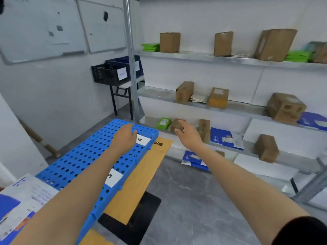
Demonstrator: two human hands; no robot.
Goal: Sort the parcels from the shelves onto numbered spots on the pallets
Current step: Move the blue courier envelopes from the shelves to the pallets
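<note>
brown parcel (177, 125): at right hand (187, 134) | left hand (126, 137): over pallet (79, 156)

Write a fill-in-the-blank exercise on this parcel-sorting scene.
The perforated pallet is coloured ___.
The left hand hovers next to the label numbered ___.
The right hand reaches the small brown box, which sits beside a ___ parcel.
Missing words: blue; 4; green.

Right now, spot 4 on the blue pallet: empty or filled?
Empty. No parcel lies by the 4 label, only bare blue pallet; the left hand beside it holds nothing.
</note>
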